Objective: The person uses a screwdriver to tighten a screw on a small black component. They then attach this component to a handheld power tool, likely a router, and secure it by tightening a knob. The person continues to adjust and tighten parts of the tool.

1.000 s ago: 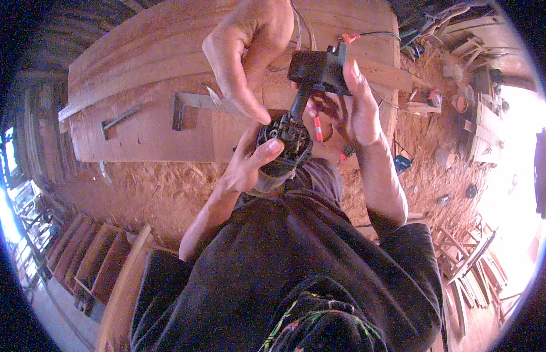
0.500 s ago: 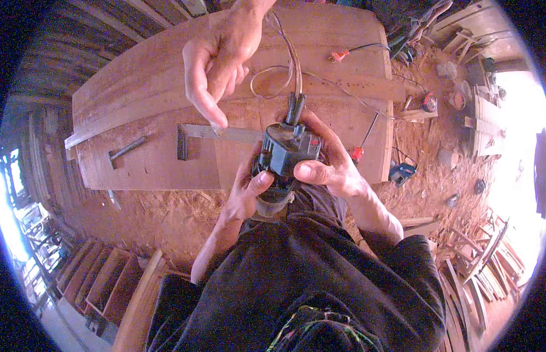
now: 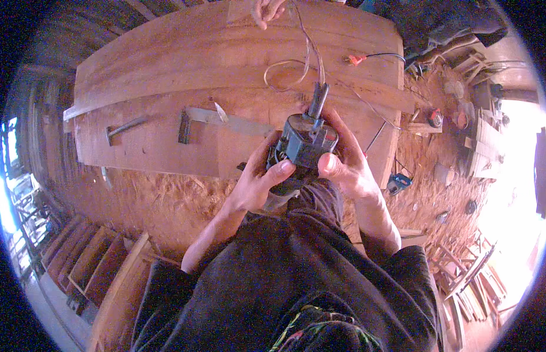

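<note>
Both my hands hold a black corded power tool [image 3: 311, 144] upright in front of my body, just over the near edge of the workbench. My left hand [image 3: 258, 176] grips its left side, thumb on the casing. My right hand [image 3: 352, 170] wraps round the right side, thumb pressed on the front. A cord [image 3: 320, 64] rises from the sleeve on top and loops across the wooden board. Left of the tool lies a try square [image 3: 184, 127], its blade partly hidden by the tool and my hand. A pale pointed sliver [image 3: 221, 112] rests on the blade.
Another person's hand [image 3: 267, 12] is at the far edge. On the workbench [image 3: 155, 152] lie a hammer [image 3: 126, 130], a red plug [image 3: 356, 60] and a partly hidden screwdriver [image 3: 376, 138]. A blue tool [image 3: 398, 183] and wood shavings [image 3: 167, 199] cover the floor nearby.
The other person's hand has drawn back to the far edge, leaving the pale sliver on the try square. My hands still hold the power tool, now slightly further right in view.
</note>
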Demonstrator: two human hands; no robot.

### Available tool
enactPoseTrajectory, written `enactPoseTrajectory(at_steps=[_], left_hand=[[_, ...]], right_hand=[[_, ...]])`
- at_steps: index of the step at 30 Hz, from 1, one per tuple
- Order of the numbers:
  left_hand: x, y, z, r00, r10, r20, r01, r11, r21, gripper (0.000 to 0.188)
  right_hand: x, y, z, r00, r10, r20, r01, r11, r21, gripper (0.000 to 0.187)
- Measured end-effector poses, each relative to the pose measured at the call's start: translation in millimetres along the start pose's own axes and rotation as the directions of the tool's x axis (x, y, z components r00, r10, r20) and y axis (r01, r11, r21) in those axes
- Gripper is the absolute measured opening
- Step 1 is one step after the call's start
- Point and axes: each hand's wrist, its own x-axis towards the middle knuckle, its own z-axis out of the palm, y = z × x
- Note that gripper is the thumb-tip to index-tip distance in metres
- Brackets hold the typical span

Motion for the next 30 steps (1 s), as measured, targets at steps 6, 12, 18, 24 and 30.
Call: enactPoseTrajectory(at_steps=[6,12,18,24,30], left_hand=[[-3,0,-1,0.998,-0.044,-0.046,0.043,0.999,-0.034,0.081],[-6,7,0,0.991,-0.094,-0.099,0.094,0.996,0.001,0.087],[-9,-22,-20,0.997,-0.072,-0.041,0.073,0.997,0.006,0.096],[-29,-34,-41,0.974,-0.179,-0.138,0.178,0.984,-0.02,0.106],[-30,-33,-46,0.972,-0.191,-0.133,0.19,0.982,-0.018,0.109]], right_hand=[[4,-6,-1,0.993,0.102,0.06,-0.105,0.994,0.044,0.089],[-5,11,-4,1.0,0.023,0.017,-0.015,0.927,-0.375,0.098],[2,-14,15,0.996,-0.049,0.075,0.077,0.9,-0.429,0.088],[5,-8,15,0.987,-0.145,0.072,0.162,0.87,-0.465,0.082],[7,-5,14,0.978,-0.198,0.065,0.203,0.831,-0.518,0.085]])
